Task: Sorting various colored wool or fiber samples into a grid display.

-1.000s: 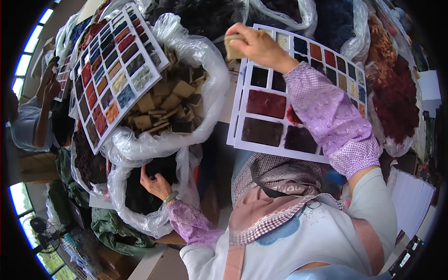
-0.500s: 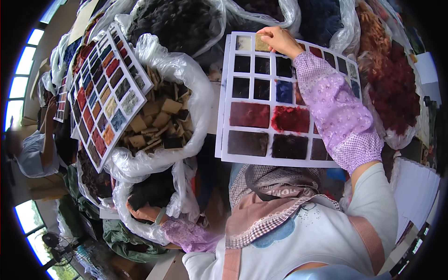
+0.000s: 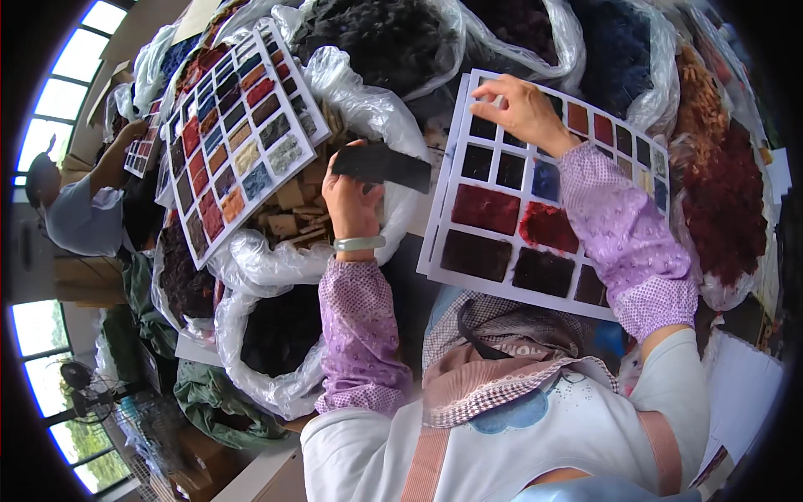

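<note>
Raised over the bag of tan pieces, my left hand [image 3: 351, 205] grips a flat black rectangular swatch [image 3: 389, 167] between thumb and fingers. The swatch sticks out to the right, toward a white grid board [image 3: 523, 197] standing before me. Black, dark red, bright red, blue and brown patches fill the board's windows. My right hand [image 3: 523, 113] is over its upper left windows, thumb and forefinger apart, with nothing visible between them. It hides part of the top rows, including the spot of a tan patch.
A plastic bag of tan pieces [image 3: 288, 226] and a bag of black fibre [image 3: 280, 330] stand at left. A second colour board [image 3: 234, 138] leans over them. Bags of dark fluff [image 3: 376, 42] and red fibre [image 3: 723, 197] lie beyond. Another person [image 3: 79, 209] works far left.
My left hand has come up out of the lower bag of black fibre, bringing the black swatch toward the board. My right hand has let go of the tan patch, fingers now parted.
</note>
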A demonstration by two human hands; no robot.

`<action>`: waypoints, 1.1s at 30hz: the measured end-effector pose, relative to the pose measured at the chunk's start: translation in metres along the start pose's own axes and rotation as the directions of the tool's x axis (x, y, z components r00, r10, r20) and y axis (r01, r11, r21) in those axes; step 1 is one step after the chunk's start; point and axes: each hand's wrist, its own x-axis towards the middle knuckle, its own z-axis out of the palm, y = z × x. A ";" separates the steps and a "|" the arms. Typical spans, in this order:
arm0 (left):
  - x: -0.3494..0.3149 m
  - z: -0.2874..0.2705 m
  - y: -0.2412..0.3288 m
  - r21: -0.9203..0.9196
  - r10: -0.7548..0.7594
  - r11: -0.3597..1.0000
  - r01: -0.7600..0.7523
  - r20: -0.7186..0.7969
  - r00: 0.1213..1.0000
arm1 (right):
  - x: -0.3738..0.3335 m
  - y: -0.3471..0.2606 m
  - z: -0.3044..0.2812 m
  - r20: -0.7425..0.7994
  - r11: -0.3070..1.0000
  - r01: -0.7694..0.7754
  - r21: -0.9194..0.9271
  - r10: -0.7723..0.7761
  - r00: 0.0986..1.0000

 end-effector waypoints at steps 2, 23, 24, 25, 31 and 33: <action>0.005 0.009 -0.009 0.035 -0.007 0.999 0.006 0.005 1.000 | -0.007 -0.050 0.009 0.042 0.960 0.213 0.183 -0.225 0.974; -0.160 -0.202 0.053 0.942 0.485 0.336 0.000 -0.173 0.857 | 0.025 -0.043 0.019 -0.241 0.996 0.075 -0.043 -0.083 0.967; -0.167 -0.212 0.059 0.994 0.571 -0.077 0.074 -0.017 0.821 | 0.029 -0.030 0.009 -0.246 0.992 0.050 -0.120 -0.079 0.966; -0.166 -0.204 0.066 0.989 0.625 -0.082 0.123 -0.045 0.779 | 0.033 -0.005 0.007 -0.326 0.975 0.130 -0.183 -0.184 0.927; -0.086 -0.070 0.044 0.777 0.361 0.584 -0.235 0.011 0.933 | 0.022 0.062 0.003 -0.091 0.941 0.213 -0.263 -0.244 0.965; -0.043 -0.009 0.022 0.717 0.207 0.613 -0.332 0.259 0.943 | 0.011 0.075 0.009 -0.049 0.913 0.284 -0.294 -0.311 0.949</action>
